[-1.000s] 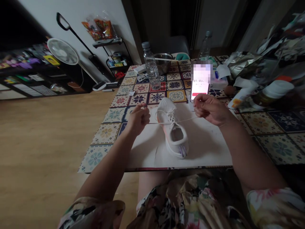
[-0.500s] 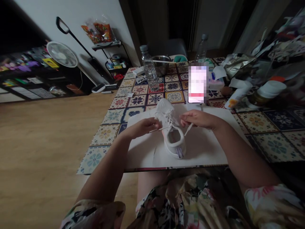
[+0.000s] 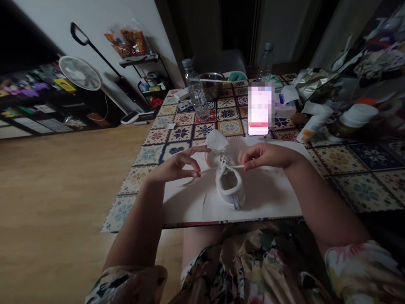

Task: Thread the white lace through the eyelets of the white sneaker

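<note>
A white sneaker (image 3: 230, 199) stands on a white sheet of paper (image 3: 268, 202), its toe pointing away from me and its heel toward me. White shoelaces (image 3: 223, 162) cross over its tongue. On the left of the shoe, my left hand (image 3: 182, 165) pinches one lace end between thumb and a finger, other fingers raised; the tip of that lace hangs past the fingers over the paper. To the right, my right hand (image 3: 261, 157) is closed on the other lace end. Both laces run out sideways from the top of the shoe opening.
Behind the paper a lit phone (image 3: 260, 109) stands upright, its screen blurred. A plastic bottle (image 3: 196, 95), a metal pot (image 3: 211, 86) and a second bottle (image 3: 265, 63) are farther back. At right lie a white tube (image 3: 314, 124) and a white-lidded jar (image 3: 356, 120) on the patterned tablecloth (image 3: 376, 185).
My left hand has moved left, away from the shoe, drawing its lace outward, and its fingers have spread. My right hand holds its lace stretched sideways, where the end hung down before.
</note>
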`<state>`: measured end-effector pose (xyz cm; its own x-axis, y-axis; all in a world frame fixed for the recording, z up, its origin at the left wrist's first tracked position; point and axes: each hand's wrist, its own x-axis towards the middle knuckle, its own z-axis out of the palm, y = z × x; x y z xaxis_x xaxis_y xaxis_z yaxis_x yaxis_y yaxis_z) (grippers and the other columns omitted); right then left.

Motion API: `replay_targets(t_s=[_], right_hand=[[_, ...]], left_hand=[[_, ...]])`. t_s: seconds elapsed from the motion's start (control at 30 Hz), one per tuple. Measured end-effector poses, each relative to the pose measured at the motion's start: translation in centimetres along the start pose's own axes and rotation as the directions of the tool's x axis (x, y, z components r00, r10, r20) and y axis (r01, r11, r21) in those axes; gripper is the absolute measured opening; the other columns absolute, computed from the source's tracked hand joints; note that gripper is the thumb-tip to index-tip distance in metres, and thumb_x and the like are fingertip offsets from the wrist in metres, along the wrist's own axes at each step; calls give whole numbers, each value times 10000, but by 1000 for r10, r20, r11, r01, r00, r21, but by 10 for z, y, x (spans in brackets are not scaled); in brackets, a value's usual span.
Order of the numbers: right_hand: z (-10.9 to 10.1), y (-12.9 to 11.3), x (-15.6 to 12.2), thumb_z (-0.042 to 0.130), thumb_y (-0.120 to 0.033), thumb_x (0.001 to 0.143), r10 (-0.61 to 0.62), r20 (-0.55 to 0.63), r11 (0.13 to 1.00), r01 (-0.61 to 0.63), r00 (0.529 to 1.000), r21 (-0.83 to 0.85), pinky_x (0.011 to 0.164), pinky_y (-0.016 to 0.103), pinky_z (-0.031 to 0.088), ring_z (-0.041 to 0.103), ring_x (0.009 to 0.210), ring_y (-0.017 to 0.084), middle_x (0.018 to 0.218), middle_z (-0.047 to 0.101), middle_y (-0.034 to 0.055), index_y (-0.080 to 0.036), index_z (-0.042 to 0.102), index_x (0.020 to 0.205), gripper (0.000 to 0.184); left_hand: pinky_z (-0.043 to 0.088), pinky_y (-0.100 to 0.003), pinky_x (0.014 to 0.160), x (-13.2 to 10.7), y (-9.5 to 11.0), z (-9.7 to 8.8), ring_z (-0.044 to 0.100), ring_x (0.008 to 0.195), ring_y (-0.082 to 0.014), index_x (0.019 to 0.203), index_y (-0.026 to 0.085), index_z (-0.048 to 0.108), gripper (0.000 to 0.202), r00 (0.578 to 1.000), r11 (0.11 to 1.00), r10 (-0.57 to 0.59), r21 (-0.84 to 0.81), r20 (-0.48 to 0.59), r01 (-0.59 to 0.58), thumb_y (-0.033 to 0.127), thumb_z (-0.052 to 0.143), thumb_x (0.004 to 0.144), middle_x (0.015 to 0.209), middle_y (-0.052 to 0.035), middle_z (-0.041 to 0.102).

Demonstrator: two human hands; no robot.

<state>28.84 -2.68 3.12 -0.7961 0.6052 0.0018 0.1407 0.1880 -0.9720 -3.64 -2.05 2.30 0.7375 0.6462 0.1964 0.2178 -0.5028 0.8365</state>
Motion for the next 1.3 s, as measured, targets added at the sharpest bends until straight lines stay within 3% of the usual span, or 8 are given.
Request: replay_targets(t_s=[0.13,0.3,0.4,0.57,0.73,0.9,1.03,1.3], right_hand=[[21,7,12,806,-437,754,-120,-152,933,164,981,321,884,356,521,676,932,159,982,751,47,-172,714,755,281],[50,21,32,859,-481,667,-25,-350,813,223,936,537,724,297,568,659,686,113,739,712,-11,-190,704,800,356],[59,22,36,846,-440,689,-20,-462,859,252,887,446,630,261,550,599,593,81,738,668,-30,-200,725,863,321],[72,16,33,736,-329,813,-153,-589,956,269,793,114,636,262,562,627,662,99,826,663,-10,-211,680,897,155],[76,10,29,671,-278,873,-321,-570,947,269,756,-177,654,256,540,629,667,105,768,680,-13,-207,646,821,92],[74,7,27,715,-317,854,-401,-544,909,246,737,-337,691,273,524,646,711,123,784,703,4,-202,671,842,124],[76,6,28,689,-308,869,-397,-581,914,246,711,-322,647,257,521,638,657,110,766,702,0,-198,667,818,123],[80,16,35,680,-399,862,-176,-696,960,279,696,37,484,219,498,588,486,81,679,626,-52,-226,606,871,188]], left_hand=[[507,-457,969,10,1,33,700,1002,-265,630,180,710,306,971,904,-10,-418,-238,-93,450,841,688,935,-125,759],[523,-276,657,28,3,78,605,568,-115,634,181,703,280,913,710,-153,-685,-377,-164,382,898,622,586,-1,638],[458,-211,522,30,5,87,587,553,-91,656,188,750,224,888,702,-203,-693,-412,-161,332,912,602,663,-8,646],[515,-224,564,29,4,91,622,578,-101,709,178,764,229,870,737,-234,-663,-433,-131,301,918,593,703,-13,670],[539,-219,591,31,7,91,645,577,-101,986,226,743,496,855,676,-345,-735,-386,-59,264,942,533,720,29,689],[479,-188,532,31,8,91,593,552,-82,735,161,721,333,832,727,-327,-682,-449,-82,321,937,539,671,5,688],[494,-182,578,31,8,93,601,585,-74,702,163,698,268,826,768,-244,-621,-508,-155,281,914,597,681,8,684],[485,-194,592,30,16,93,578,575,-71,695,146,637,278,880,775,-203,-620,-430,-124,277,880,665,645,18,632]])
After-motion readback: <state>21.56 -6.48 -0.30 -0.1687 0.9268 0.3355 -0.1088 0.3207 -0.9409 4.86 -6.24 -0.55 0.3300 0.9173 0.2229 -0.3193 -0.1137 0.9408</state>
